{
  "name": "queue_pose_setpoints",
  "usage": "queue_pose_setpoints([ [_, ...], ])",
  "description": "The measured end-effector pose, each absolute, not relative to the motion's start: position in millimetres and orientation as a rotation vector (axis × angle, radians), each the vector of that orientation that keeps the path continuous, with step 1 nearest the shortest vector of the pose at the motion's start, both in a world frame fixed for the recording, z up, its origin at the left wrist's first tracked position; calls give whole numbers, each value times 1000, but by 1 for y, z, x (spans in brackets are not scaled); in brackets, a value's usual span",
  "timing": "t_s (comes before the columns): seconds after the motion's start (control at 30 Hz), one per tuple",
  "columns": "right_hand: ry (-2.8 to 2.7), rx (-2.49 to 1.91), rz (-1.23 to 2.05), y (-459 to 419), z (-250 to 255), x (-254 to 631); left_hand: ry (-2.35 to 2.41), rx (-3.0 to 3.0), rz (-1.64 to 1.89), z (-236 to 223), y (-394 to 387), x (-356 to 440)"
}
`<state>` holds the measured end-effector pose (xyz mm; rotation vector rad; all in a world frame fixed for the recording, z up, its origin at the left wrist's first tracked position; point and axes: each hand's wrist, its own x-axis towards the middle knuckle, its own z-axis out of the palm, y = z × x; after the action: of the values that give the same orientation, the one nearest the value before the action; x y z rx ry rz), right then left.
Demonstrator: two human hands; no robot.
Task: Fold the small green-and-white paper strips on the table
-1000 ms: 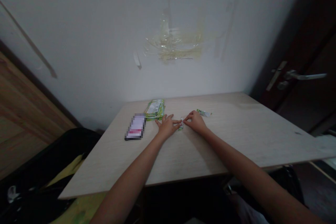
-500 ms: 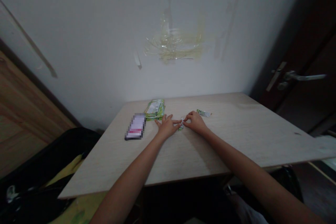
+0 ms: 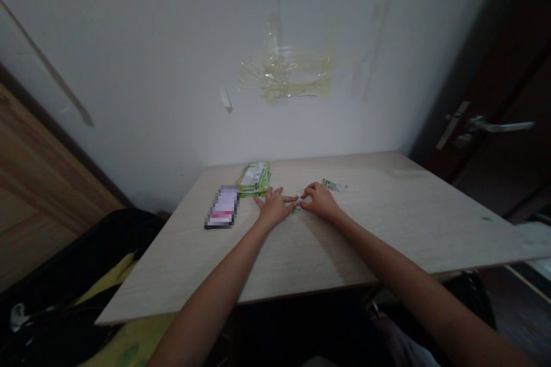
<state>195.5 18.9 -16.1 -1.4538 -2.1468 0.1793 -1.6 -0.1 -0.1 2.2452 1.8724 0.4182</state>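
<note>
A small green-and-white packet [image 3: 297, 209] lies on the table between my two hands, mostly covered by fingertips. My left hand [image 3: 275, 206] has thumb and forefinger at its left side, while the other fingers spread out over the tabletop. From the right, my right hand [image 3: 319, 200] pinches the packet, its fingers curled. Just beyond that hand lies a narrow green-and-white strip [image 3: 334, 185], which looks like a flattened wrapper. Close behind my left hand is a stack of green-and-white packets [image 3: 254, 179].
A phone [image 3: 222, 207] with a blurred, lit screen lies left of the stack. The pale wooden table [image 3: 353, 258] meets a wall [image 3: 181, 69] with old tape on it. A dark door with a metal handle [image 3: 499, 125] stands right; a black bag [image 3: 124, 229] sits left.
My right fingers have shifted very slightly at the packet. Everything else looks the same.
</note>
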Motion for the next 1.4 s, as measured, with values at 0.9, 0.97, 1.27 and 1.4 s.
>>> queue_pose_setpoints([
  [0.9, -2208, -1347, 246, 21, -21, 203, 1882, 2243, 414, -3, 3, -4],
  [0.97, -2213, -1343, 243, 21, -21, 204, 1886, 2252, 403, -3, 3, -4],
  [1.27, -2247, -1291, 275, 20, -22, 207, 1903, 2270, 415, -2, 3, -3],
  [1.4, -2205, -1300, 296, 20, -22, 206, 1899, 2268, 489, -4, 2, -1],
])
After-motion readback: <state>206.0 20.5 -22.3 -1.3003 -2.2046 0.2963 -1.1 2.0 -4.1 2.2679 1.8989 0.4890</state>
